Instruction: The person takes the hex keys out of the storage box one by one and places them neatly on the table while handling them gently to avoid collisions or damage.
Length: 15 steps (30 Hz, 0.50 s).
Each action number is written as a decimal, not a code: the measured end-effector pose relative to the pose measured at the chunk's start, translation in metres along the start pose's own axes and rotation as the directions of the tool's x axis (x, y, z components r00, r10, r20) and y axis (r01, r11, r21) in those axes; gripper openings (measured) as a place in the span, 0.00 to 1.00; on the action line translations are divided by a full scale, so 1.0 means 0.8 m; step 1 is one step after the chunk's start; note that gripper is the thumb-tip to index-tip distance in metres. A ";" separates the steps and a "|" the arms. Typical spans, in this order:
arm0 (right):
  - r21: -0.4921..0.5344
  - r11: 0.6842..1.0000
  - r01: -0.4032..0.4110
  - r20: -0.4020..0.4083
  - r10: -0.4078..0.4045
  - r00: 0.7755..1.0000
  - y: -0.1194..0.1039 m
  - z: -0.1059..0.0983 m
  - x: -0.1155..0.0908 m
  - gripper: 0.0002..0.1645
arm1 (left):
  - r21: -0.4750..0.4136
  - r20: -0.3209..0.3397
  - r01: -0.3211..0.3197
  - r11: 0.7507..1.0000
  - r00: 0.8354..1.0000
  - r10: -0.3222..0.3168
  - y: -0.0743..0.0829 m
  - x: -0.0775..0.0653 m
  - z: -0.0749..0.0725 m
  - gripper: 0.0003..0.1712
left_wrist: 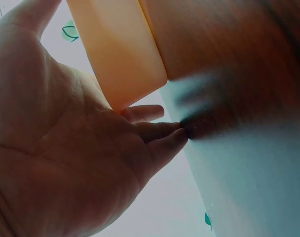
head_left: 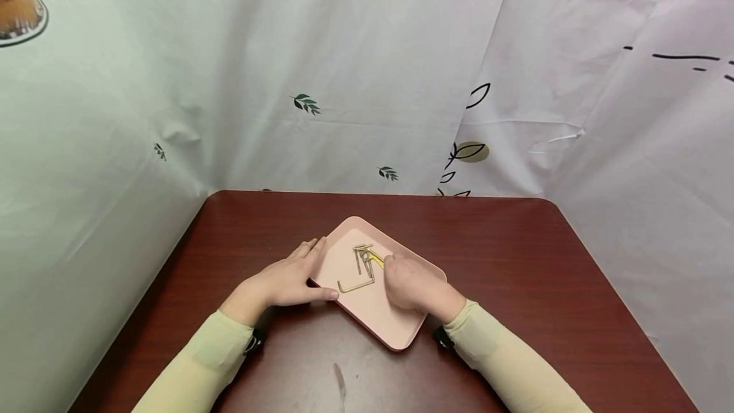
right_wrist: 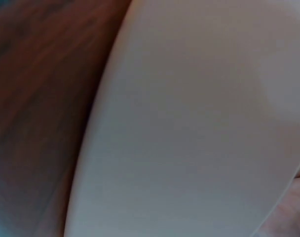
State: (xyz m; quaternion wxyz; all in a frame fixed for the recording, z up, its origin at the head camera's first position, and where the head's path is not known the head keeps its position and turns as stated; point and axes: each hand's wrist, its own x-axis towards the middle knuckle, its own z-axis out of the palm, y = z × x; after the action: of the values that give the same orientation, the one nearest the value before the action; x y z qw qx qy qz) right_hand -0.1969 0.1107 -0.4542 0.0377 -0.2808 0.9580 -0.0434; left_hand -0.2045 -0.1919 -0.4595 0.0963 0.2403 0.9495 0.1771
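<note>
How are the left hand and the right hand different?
The left hand has its fingers out straight and thumb spread, but the right hand is curled and holds a yellow thing. The left hand is at the edge of the pink tray, while the right hand is over its inside. Both are bare, below pale sleeves.

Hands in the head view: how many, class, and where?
2: the left hand at the edge of the pink tray, the right hand over it, holding a yellow item.

Table (head_left: 487, 241) (smudged, perhaps); pink tray (head_left: 385, 320) atop — askew.
</note>
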 end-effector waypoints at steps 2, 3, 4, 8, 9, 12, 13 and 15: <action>-0.004 1.000 -0.009 0.004 0.009 1.000 -0.001 -0.001 0.000 0.05 | 0.003 0.000 -0.001 1.000 1.000 0.001 0.000 0.000 0.000 0.77; -0.007 1.000 -0.011 0.004 0.011 1.000 -0.001 -0.001 0.000 0.05 | 0.003 0.000 -0.001 1.000 1.000 0.001 0.000 0.000 0.000 0.77; -0.008 1.000 -0.015 0.005 0.015 1.000 -0.001 -0.001 0.000 0.05 | 0.004 -0.001 -0.002 1.000 1.000 0.002 0.000 0.000 0.000 0.77; -0.011 1.000 -0.014 0.008 0.015 1.000 -0.001 -0.001 0.000 0.05 | 0.004 0.002 -0.001 1.000 1.000 0.001 0.000 0.000 0.000 0.77; -0.011 1.000 -0.011 0.007 0.011 1.000 -0.002 -0.001 0.000 0.05 | 0.003 0.003 -0.001 1.000 1.000 0.001 0.000 0.000 0.000 0.77; -0.014 1.000 -0.007 0.009 0.007 1.000 -0.002 0.000 0.000 0.05 | 0.000 0.004 0.000 1.000 1.000 0.000 0.000 0.000 0.000 0.77; -0.015 1.000 -0.008 0.009 0.008 1.000 -0.002 0.000 0.000 0.04 | 0.001 0.004 0.000 1.000 1.000 0.000 0.000 0.000 0.000 0.77; -0.015 1.000 -0.010 0.012 0.010 1.000 -0.002 0.000 0.000 0.04 | 0.000 0.003 0.000 1.000 1.000 0.000 0.000 -0.001 0.000 0.77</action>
State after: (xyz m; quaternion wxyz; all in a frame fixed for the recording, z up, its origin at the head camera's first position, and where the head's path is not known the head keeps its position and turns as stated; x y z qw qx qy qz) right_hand -0.1959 0.1095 -0.4537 0.0415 -0.2766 0.9595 -0.0344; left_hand -0.2039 -0.1918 -0.4594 0.0975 0.2408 0.9494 0.1768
